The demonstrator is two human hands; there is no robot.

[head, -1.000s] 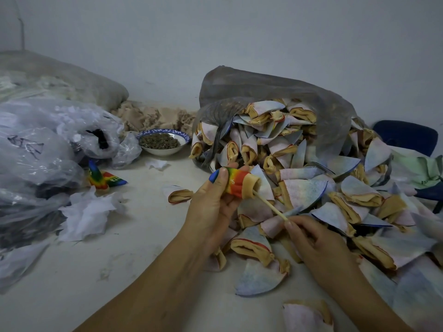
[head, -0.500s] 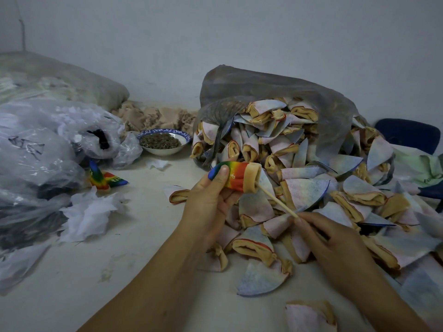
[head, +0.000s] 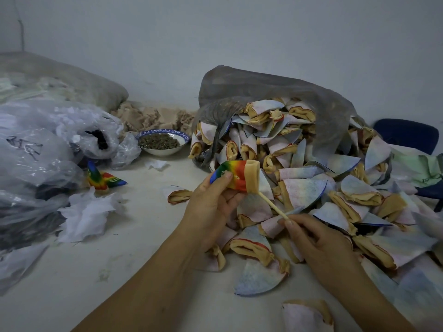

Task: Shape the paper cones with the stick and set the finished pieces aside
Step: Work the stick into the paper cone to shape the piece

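Far left: finished cones (head: pixel 105 179) lie on the surface (head: pixel 72 271) against the clear bags (head: pixel 36 152), well apart from the work. Centre: left hand (head: pixel 211 202) grips the rainbow cone (head: pixel 236 174) in the air above the surface, thumb near the blue tip, tan mouth facing right. The stick (head: pixel 271 203) meets the mouth at its lower edge; can't tell how deep it goes. The right hand (head: pixel 318 238) pinches its near end.

Risks:
- Too much push, and the stick pokes through the tip or splits the seam.
- The grip sits toward the tip, so the mouth can skew or collapse.
- The unshaped pile (head: pixel 311 178) lies just under both hands, so a dropped cone gets lost there.
- Set-aside reach passes loose tissue (head: pixel 84 214).
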